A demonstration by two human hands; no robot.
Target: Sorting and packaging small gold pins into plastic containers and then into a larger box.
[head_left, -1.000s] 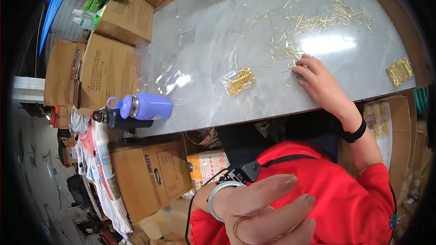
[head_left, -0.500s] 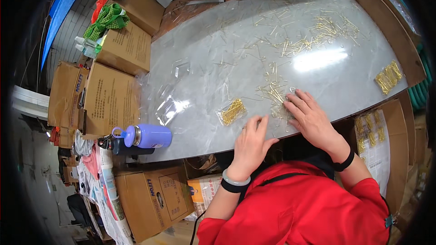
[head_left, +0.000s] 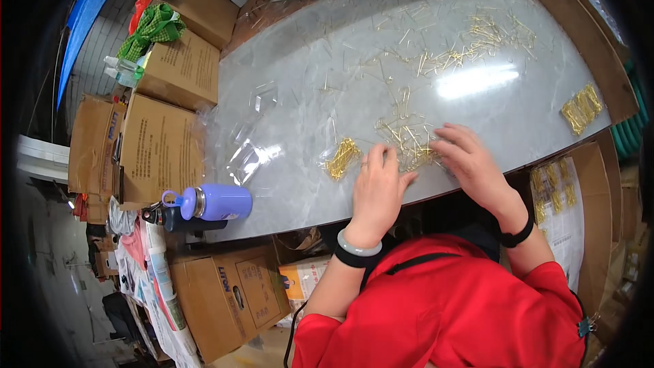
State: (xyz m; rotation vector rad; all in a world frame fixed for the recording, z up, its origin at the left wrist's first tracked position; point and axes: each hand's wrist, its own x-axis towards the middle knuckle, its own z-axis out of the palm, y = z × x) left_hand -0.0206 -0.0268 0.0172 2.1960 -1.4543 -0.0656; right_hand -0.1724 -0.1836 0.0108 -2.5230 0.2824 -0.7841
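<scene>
A loose pile of thin gold wire hooks (head_left: 407, 138) lies on the grey tabletop (head_left: 293, 123), between and just beyond my hands. My left hand (head_left: 379, 194) rests at the near left side of the pile, fingers bent down and thumb held apart. On the pile's right side is my right hand (head_left: 473, 167), its fingers stretched out with the tips beside the hooks. Nothing shows in either hand. Left of my left hand lies a small clear bag of gold hooks (head_left: 343, 158). More hooks (head_left: 453, 60) trail in a scattered band toward the far right.
A bundle of gold hooks (head_left: 581, 109) sits at the table's right edge. A purple bottle (head_left: 221, 202) lies at the left edge, near clear plastic bags (head_left: 245, 161). Cardboard boxes (head_left: 163, 150) line the left side. Below right, an open carton (head_left: 596, 184) holds packed hooks.
My hands have drawn the hook pile closer together. My left hand has moved slightly farther onto the table, and my right hand has shifted a little right. The view has tilted slightly.
</scene>
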